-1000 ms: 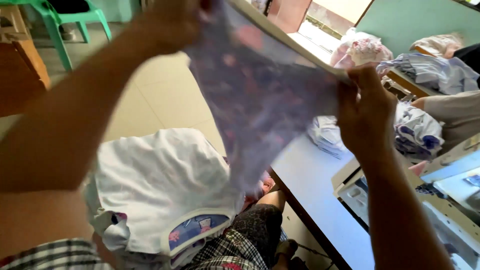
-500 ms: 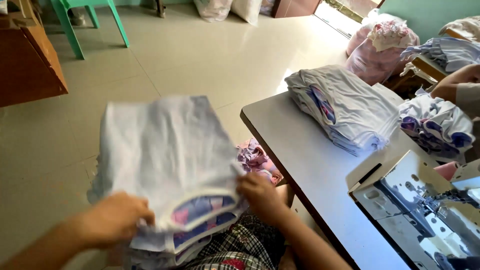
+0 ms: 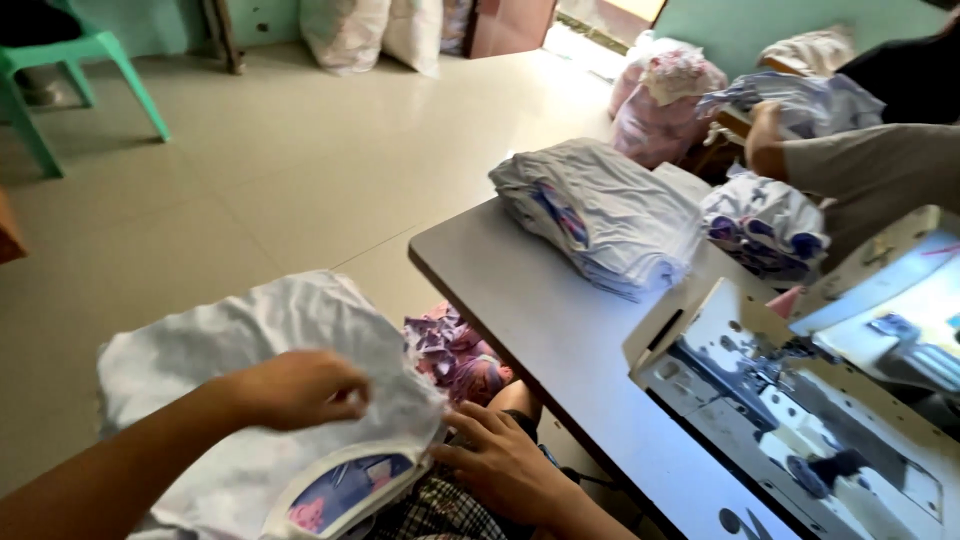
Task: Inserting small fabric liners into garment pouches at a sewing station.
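A green plastic chair (image 3: 60,75) stands at the far left on the pale tiled floor (image 3: 250,180), with stuffed sacks (image 3: 375,30) against the far wall. Near the camera, the person's left hand (image 3: 300,388) pinches the top layer of a white pile of cut cloth (image 3: 250,400) resting on the lap, fingers closed on the fabric. Just beside it, the right hand (image 3: 500,465) lies flat and partly spread against the pile's near right edge, touching the cloth but apparently not clasping it; the fingertips are partly hidden. A second ago both hands held a purple printed piece up in the air; that piece is now out of their grasp, and the hands have dropped to the lap pile, which suggests one piece is finished and another is being picked. Pink and purple scraps (image 3: 455,350) sit between the lap and the grey table (image 3: 520,300). On the table lies a folded stack of white pieces (image 3: 600,215), and right of it a white sewing machine (image 3: 790,400). At the far right, a co-worker's arm (image 3: 860,170) reaches toward more bundled cloth (image 3: 765,225).
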